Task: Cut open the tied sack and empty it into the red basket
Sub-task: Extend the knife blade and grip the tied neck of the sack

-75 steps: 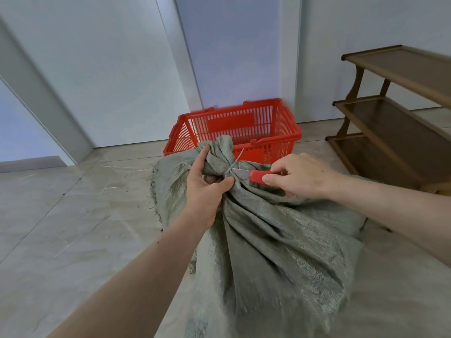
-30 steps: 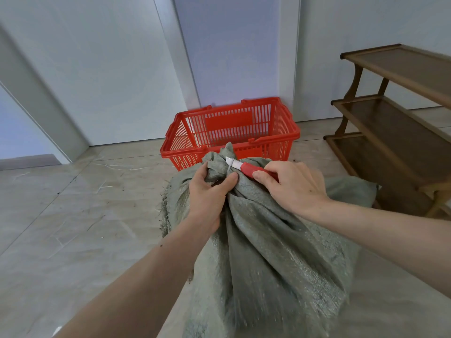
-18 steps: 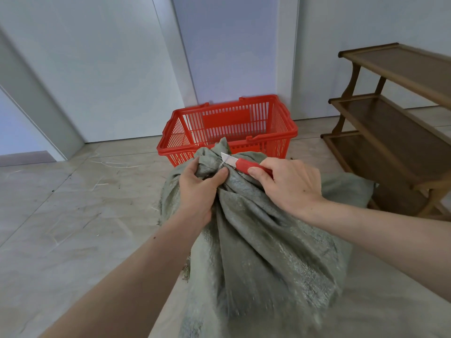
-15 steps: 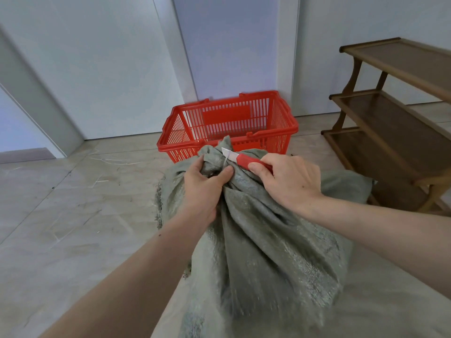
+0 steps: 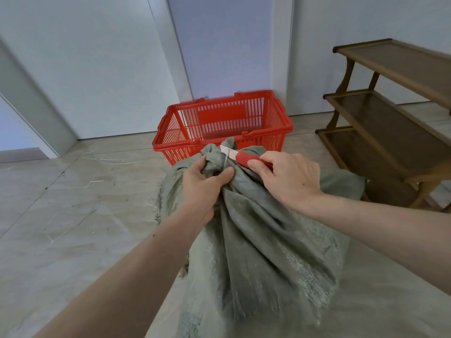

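Sack [image 5: 256, 240] stands on floor, neck bunched in left hand [image 5: 202, 189], fist clamped as before. Right hand [image 5: 288, 179] grips red-handled knife [image 5: 240, 157]; blade tip at tie [image 5: 225, 158], nudged higher vs 0.5 s ago. Red basket [image 5: 219, 123] at 12 o'clock, just behind sack. Wooden shelf [image 5: 390, 118] at 2.

Head camera looks forward and down; close over the hands [image 5: 246, 184].
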The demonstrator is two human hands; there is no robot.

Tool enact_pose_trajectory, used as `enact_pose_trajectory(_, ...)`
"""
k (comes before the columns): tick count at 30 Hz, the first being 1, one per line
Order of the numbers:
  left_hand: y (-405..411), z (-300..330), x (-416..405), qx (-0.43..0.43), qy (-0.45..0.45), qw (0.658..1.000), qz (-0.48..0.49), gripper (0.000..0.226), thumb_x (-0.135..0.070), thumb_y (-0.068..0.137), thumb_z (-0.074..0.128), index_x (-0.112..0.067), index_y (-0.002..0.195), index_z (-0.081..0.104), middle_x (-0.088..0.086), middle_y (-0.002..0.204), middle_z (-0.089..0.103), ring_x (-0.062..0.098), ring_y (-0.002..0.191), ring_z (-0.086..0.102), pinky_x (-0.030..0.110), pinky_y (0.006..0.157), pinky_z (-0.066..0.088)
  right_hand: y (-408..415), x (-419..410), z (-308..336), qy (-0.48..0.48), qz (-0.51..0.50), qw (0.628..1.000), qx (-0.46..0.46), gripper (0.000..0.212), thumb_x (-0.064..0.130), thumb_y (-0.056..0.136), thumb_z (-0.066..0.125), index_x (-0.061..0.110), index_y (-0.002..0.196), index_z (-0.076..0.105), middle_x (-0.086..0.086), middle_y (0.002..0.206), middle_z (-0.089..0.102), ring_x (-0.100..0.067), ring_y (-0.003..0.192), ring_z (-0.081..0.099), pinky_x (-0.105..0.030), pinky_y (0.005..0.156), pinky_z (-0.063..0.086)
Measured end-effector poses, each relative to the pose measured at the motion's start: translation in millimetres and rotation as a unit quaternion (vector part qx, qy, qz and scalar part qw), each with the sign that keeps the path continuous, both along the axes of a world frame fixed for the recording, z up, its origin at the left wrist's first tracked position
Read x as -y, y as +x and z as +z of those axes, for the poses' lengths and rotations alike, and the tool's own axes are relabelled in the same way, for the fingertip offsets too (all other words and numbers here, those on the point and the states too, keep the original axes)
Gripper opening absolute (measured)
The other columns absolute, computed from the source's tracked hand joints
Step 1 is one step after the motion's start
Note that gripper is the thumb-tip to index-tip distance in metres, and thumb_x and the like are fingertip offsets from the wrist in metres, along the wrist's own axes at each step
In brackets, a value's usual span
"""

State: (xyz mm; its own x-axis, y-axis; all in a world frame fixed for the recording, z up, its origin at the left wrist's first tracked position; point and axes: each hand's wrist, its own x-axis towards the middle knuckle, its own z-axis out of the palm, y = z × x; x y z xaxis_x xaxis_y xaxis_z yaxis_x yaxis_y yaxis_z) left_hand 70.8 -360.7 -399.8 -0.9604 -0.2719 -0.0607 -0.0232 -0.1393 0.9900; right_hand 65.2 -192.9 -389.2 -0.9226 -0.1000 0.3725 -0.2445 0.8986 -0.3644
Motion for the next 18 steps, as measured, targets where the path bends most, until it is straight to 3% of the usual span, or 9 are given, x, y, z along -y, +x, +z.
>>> enact_pose_trajectory(2,-3,-6,18,0.014,0.006,0.999,0.043,0.037,0.008,0.078,0.077,-0.012,0.108,0.071,0.014,0.105,0.076,0.029,0.094,0.074,0.043,0.084,0.061,-2,-8,9,-0.030,0.002,0.999,-0.013,0.050,0.062,0.098,0.038,0.023,0.086,0.065,0.007,0.069,0.064,-0.021,0.069,0.062,-0.030,0.055,0.036)
enact_pose_trajectory(4,3,-19,30,0.047,0.001,0.996,0.079,0.034,0.008,0.076,0.078,-0.017,0.099,0.071,0.014,0.104,0.077,0.026,0.088,0.074,0.042,0.081,0.061,-24,-16,29,-0.121,-0.056,0.990,-0.040,0.052,0.061,0.100,0.036,0.018,0.086,0.063,0.005,0.072,0.062,-0.021,0.069,0.060,-0.030,0.057,0.038)
enact_pose_trajectory(6,12,-26,24,0.062,0.000,0.997,0.044,0.035,0.006,0.079,0.077,-0.013,0.107,0.071,0.012,0.098,0.078,0.026,0.083,0.076,0.040,0.075,0.063,-41,-19,42,-0.137,-0.081,0.986,-0.050,0.054,0.064,0.098,0.036,0.019,0.087,0.064,0.005,0.077,0.065,-0.021,0.074,0.063,-0.033,0.062,0.045)
enact_pose_trajectory(10,10,-10,5,0.032,0.031,0.999,-0.009,0.044,0.002,0.081,0.077,-0.010,0.122,0.066,0.012,0.105,0.077,0.027,0.093,0.075,0.044,0.080,0.062,-43,-3,33,-0.116,-0.056,0.991,0.023,0.047,0.062,0.095,0.042,0.023,0.087,0.068,0.001,0.086,0.070,-0.027,0.088,0.066,-0.036,0.071,0.047)
enact_pose_trajectory(13,9,-6,5,0.023,0.078,0.997,0.000,0.034,-0.012,0.085,0.076,-0.015,0.118,0.069,0.010,0.111,0.076,0.026,0.099,0.074,0.043,0.084,0.061,-39,5,31,-0.145,-0.026,0.986,0.076,0.048,0.065,0.093,0.040,0.024,0.084,0.065,0.003,0.083,0.070,-0.024,0.087,0.067,-0.038,0.075,0.049)
enact_pose_trajectory(16,9,-4,4,0.022,0.098,0.995,0.021,0.039,-0.024,0.088,0.074,-0.022,0.127,0.067,0.004,0.116,0.075,0.020,0.101,0.074,0.036,0.079,0.062,-34,10,27,-0.207,0.039,0.966,0.150,0.061,0.083,0.074,0.049,0.026,0.088,0.066,0.008,0.078,0.070,-0.018,0.077,0.069,-0.040,0.075,0.055)
enact_pose_trajectory(18,9,-1,4,0.020,0.104,0.994,0.015,0.048,-0.017,0.087,0.075,-0.027,0.133,0.063,0.002,0.116,0.075,0.017,0.100,0.074,0.030,0.074,0.061,-31,14,23,-0.216,0.067,0.959,0.169,0.058,0.079,0.061,0.068,0.026,0.085,0.067,0.009,0.080,0.070,-0.014,0.078,0.068,-0.040,0.075,0.056)
